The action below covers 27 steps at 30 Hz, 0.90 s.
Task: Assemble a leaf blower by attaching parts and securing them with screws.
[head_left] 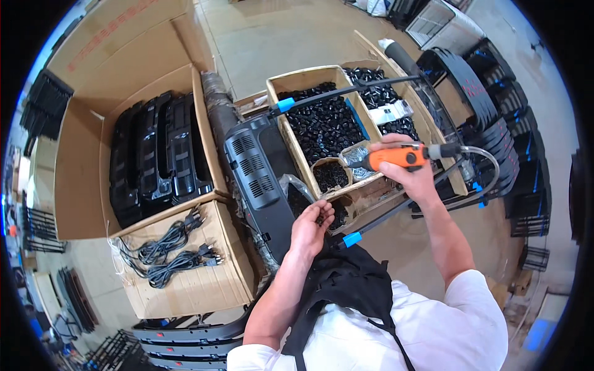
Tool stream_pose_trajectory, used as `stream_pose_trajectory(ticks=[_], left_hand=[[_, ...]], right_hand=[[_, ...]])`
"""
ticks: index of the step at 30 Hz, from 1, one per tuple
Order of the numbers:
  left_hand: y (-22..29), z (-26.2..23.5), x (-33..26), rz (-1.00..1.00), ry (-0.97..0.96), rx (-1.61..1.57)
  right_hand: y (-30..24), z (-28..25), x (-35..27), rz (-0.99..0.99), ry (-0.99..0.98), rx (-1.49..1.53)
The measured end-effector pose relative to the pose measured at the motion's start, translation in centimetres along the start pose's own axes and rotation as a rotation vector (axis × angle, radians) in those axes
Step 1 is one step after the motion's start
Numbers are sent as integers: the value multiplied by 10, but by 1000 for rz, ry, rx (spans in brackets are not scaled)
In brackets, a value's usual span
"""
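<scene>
My right hand (409,176) is wrapped round an orange power screwdriver (399,158) with a clear hose at its back end. Its dark tip points left, over a small bag of silvery screws (356,164). My left hand (311,227) is curled, and small dark pieces show between its fingers; their exact kind is too small to tell. It sits beside a black frame (396,201) with blue tape on its ends, which is joined to a long black vented housing (252,164). Small black parts (331,175) fill a round container near both hands.
Wooden bins hold many black plastic pieces (318,120). At left, an open cardboard box (80,161) holds black housings, and coiled power cords (167,247) lie on the carton in front of it. Stacked black frames (489,117) stand at right, with more stacked parts (185,334) below left.
</scene>
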State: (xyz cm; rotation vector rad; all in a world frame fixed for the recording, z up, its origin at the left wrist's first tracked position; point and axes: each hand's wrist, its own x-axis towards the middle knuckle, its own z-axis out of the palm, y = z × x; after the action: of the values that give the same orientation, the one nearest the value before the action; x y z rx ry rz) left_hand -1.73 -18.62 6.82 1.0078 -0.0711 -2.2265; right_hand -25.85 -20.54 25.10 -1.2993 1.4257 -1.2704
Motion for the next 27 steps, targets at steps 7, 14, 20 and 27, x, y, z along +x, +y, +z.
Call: stream_pose_trajectory(ticks=[7,14,20,27], left_hand=[[-45,21,58,-206,74,527],[-59,20,105,-276,25,1188],[-11,96,153,27,42,1277],[22,85,293,699,266,2044]], right_hand=[[21,-82,-32,19,174,124],[61,-156,-10,-11,144,192],[112,-213,3,106,169,220],[131,-231,20,251,95,239]])
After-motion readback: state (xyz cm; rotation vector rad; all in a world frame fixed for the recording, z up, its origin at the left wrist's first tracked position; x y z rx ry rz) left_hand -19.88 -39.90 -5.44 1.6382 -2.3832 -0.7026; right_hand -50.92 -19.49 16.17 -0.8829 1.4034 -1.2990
